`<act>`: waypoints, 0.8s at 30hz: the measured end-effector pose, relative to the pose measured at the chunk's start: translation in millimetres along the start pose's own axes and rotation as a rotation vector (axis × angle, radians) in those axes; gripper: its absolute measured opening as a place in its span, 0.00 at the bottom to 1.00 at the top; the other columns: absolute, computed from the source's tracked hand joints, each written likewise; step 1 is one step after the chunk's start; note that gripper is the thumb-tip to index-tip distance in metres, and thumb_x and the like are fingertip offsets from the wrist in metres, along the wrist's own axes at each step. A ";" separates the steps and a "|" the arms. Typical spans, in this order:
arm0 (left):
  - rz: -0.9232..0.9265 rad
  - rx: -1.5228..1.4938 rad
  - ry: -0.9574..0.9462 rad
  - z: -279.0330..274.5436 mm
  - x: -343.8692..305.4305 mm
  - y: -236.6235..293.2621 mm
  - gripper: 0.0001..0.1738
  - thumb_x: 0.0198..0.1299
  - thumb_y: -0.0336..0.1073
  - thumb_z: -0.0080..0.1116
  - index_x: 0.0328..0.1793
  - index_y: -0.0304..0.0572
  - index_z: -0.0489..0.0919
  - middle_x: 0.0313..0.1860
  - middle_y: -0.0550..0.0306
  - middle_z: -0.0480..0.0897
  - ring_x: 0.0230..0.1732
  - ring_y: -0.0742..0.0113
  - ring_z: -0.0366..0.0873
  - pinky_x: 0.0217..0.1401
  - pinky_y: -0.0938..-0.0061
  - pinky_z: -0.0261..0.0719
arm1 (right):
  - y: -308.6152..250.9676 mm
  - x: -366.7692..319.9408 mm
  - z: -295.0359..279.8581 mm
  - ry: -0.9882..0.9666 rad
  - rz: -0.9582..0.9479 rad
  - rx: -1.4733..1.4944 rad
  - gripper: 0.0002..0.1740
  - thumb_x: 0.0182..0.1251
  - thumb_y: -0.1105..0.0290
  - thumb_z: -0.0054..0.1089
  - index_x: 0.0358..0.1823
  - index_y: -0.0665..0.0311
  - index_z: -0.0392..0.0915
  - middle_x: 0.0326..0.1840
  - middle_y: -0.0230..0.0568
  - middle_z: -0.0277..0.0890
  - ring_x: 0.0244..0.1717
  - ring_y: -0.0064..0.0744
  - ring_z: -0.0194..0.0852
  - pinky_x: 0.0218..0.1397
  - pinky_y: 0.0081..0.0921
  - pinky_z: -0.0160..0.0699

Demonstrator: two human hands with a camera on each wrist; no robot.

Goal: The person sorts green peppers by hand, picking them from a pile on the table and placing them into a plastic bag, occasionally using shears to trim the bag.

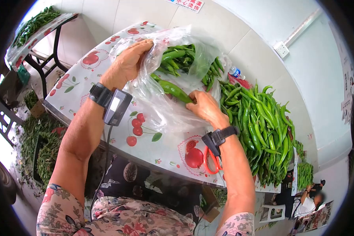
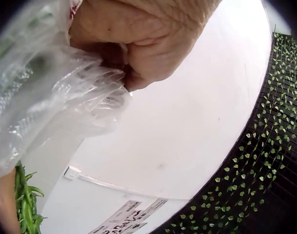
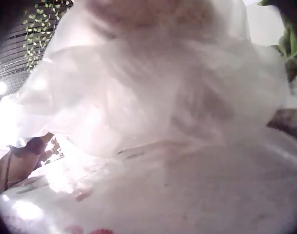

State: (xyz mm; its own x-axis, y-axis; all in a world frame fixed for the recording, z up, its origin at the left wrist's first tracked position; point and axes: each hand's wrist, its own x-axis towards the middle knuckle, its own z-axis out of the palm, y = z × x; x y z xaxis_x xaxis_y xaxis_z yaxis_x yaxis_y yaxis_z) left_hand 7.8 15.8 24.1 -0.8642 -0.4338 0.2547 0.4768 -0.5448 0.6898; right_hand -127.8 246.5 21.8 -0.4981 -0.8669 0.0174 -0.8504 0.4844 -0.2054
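Note:
A clear plastic bag [image 1: 153,104] lies spread on the table with several green chili peppers [image 1: 175,59] inside. My left hand [image 1: 130,59] pinches the bag's rim and lifts it; gathered plastic [image 2: 90,92] shows under the fingers in the left wrist view. At the bag's mouth, my right hand [image 1: 206,106] holds a long green chili pepper [image 1: 173,89] by one end, its other end pointing into the bag. Filmy plastic [image 3: 148,97] fills most of the right wrist view and veils the right fingers. A large heap of green chili peppers [image 1: 259,126] lies beyond the right hand.
Red-handled scissors [image 1: 211,162] lie beside the right wrist on the fruit-patterned tablecloth [image 1: 118,135]. A plastic bottle [image 1: 236,72] stands behind the heap, near the wall. Another table [image 1: 31,43] with greens is at the far left. A person [image 1: 305,204] is in the background.

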 end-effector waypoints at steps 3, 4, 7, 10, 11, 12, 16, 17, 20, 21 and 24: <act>0.000 0.000 -0.018 -1.0 0.4 -1.0 0.14 0.67 0.36 0.49 0.52 0.34 0.74 0.44 0.54 0.80 0.42 0.70 0.79 0.45 0.75 0.83 | 0.1 -6.0 2.6 0.149 0.029 0.226 0.20 0.55 0.70 0.60 0.50 0.69 0.73 0.36 0.56 0.78 0.39 0.50 0.78 0.45 0.39 0.73; -0.002 -0.001 -0.026 -2.1 0.4 -1.4 0.14 0.67 0.36 0.49 0.52 0.34 0.74 0.43 0.54 0.80 0.42 0.71 0.78 0.45 0.75 0.83 | -1.4 -8.5 2.5 0.208 0.043 0.315 0.19 0.56 0.70 0.60 0.50 0.69 0.73 0.35 0.54 0.79 0.37 0.46 0.79 0.44 0.37 0.74; 0.002 0.021 -0.048 -6.1 1.4 -1.7 0.15 0.67 0.36 0.50 0.53 0.34 0.74 0.45 0.55 0.79 0.42 0.71 0.78 0.49 0.75 0.82 | -14.5 -22.3 -13.7 0.234 0.007 0.688 0.16 0.60 0.73 0.58 0.50 0.68 0.72 0.32 0.48 0.78 0.32 0.31 0.77 0.40 0.29 0.74; -0.015 -0.011 -0.142 -15.6 6.2 -4.9 0.16 0.67 0.37 0.50 0.54 0.34 0.74 0.47 0.56 0.80 0.44 0.71 0.78 0.54 0.74 0.79 | -20.8 -34.7 -25.4 0.361 -0.094 0.691 0.16 0.63 0.73 0.55 0.52 0.66 0.73 0.31 0.43 0.77 0.28 0.21 0.73 0.35 0.22 0.73; -0.009 -0.056 -0.184 -3.0 -3.8 -3.4 0.16 0.66 0.38 0.51 0.55 0.35 0.74 0.48 0.57 0.80 0.45 0.70 0.78 0.57 0.73 0.77 | -21.1 -41.4 -31.3 0.398 -0.110 0.667 0.16 0.63 0.73 0.55 0.53 0.66 0.73 0.31 0.42 0.77 0.28 0.21 0.74 0.35 0.22 0.73; 0.012 0.053 -0.130 8.8 -10.0 -0.1 0.16 0.67 0.38 0.50 0.55 0.35 0.75 0.48 0.56 0.80 0.46 0.70 0.78 0.56 0.73 0.77 | -23.1 -50.4 -37.3 0.446 -0.101 0.688 0.16 0.64 0.73 0.55 0.54 0.66 0.73 0.32 0.39 0.77 0.27 0.19 0.73 0.33 0.20 0.73; -0.075 -0.042 -0.130 -24.6 13.9 -2.4 0.18 0.68 0.37 0.46 0.59 0.34 0.73 0.54 0.53 0.79 0.52 0.68 0.78 0.58 0.72 0.77 | -9.7 -88.6 -56.1 0.608 -0.093 0.870 0.14 0.67 0.73 0.52 0.54 0.64 0.74 0.33 0.32 0.76 0.28 0.17 0.72 0.34 0.18 0.75; -0.067 -0.048 -0.108 -22.4 13.9 -3.6 0.17 0.68 0.36 0.47 0.58 0.35 0.73 0.53 0.54 0.79 0.51 0.69 0.78 0.56 0.72 0.78 | -3.1 -100.0 -61.2 0.633 -0.060 0.902 0.14 0.67 0.74 0.52 0.53 0.64 0.74 0.34 0.33 0.76 0.29 0.18 0.73 0.36 0.19 0.76; -0.030 -0.007 -0.027 -24.3 15.6 -4.3 0.14 0.67 0.34 0.47 0.56 0.37 0.74 0.51 0.58 0.79 0.47 0.71 0.78 0.53 0.75 0.79 | 20.4 -134.5 -73.8 0.808 0.014 0.972 0.15 0.67 0.73 0.49 0.54 0.64 0.74 0.37 0.39 0.77 0.31 0.22 0.75 0.36 0.19 0.77; -0.031 -0.003 -0.026 -26.9 16.6 -4.5 0.15 0.67 0.34 0.48 0.56 0.37 0.74 0.51 0.58 0.79 0.47 0.71 0.78 0.53 0.75 0.79 | 29.9 -145.6 -77.9 0.880 0.032 0.975 0.15 0.68 0.72 0.48 0.54 0.64 0.73 0.38 0.42 0.78 0.31 0.23 0.76 0.36 0.19 0.77; -0.034 0.075 0.027 -5.8 3.4 -0.3 0.15 0.68 0.35 0.48 0.56 0.37 0.74 0.51 0.59 0.79 0.47 0.72 0.77 0.52 0.77 0.78 | 58.0 -173.5 -91.9 1.126 0.081 0.989 0.18 0.68 0.71 0.49 0.58 0.64 0.69 0.41 0.43 0.76 0.35 0.25 0.75 0.37 0.19 0.76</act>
State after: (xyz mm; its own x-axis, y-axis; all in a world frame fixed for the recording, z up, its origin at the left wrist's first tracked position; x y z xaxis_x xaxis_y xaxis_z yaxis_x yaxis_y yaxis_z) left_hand 5.6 10.4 20.8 -0.8745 -0.4358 0.2129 0.4332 -0.5045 0.7469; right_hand -106.3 435.8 96.7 -0.7941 -0.0786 0.6027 -0.5889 -0.1460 -0.7949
